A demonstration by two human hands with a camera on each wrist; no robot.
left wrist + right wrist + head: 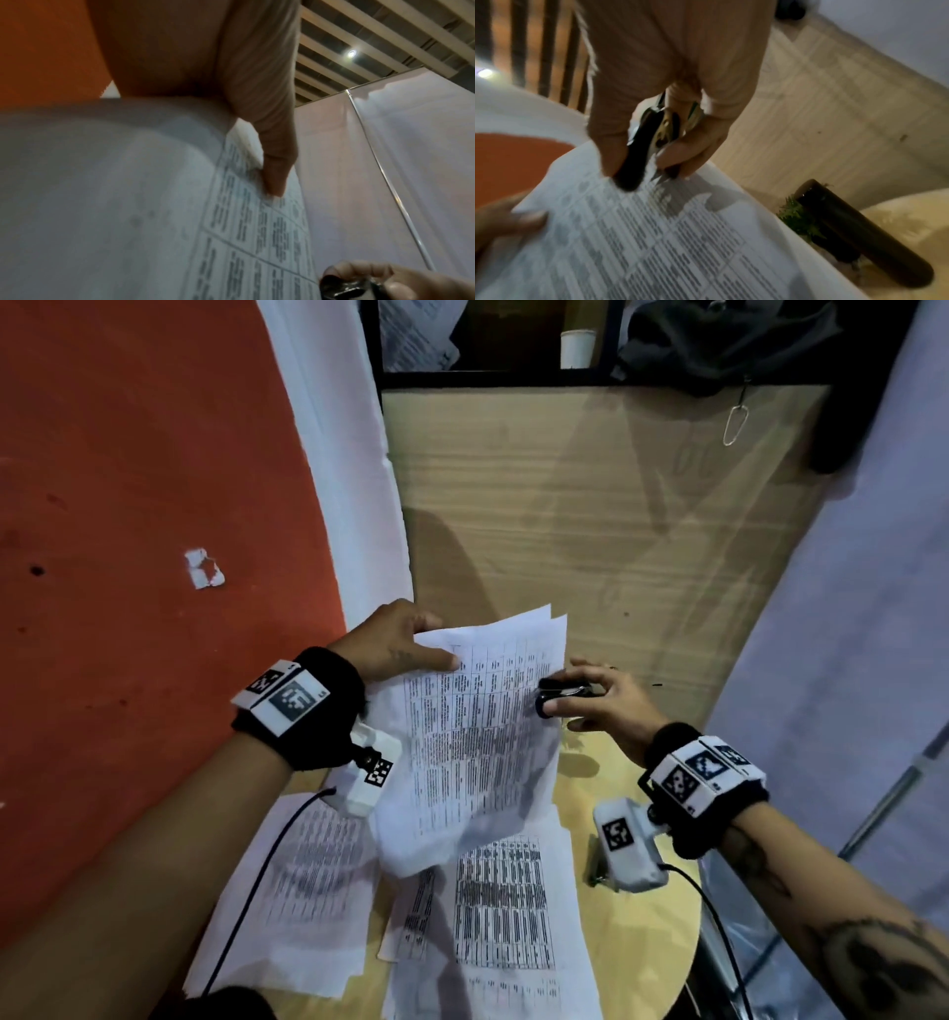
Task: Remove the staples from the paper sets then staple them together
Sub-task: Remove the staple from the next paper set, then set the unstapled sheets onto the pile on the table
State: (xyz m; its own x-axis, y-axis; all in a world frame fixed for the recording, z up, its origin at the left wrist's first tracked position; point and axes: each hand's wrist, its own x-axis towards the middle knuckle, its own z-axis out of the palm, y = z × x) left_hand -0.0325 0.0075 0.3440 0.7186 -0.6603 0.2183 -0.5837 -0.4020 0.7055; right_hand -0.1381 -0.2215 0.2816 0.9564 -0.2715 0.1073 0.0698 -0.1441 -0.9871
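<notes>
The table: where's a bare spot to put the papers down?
Free: the yellow tabletop to the right of the flat printed sheets, under the right hand holding the staple remover. Crowded: the left and middle, covered by overlapping sheets, with the left hand holding the lifted paper set above them.

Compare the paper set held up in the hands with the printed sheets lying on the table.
The held paper set is lifted and tilted, while the table sheets lie flat on the round table. The held set is pinched at its far edge by the left hand, with the right hand bringing a black staple remover to it; the table sheets are untouched. The held set curls; the table sheets spread apart. Both carry printed tables.
</notes>
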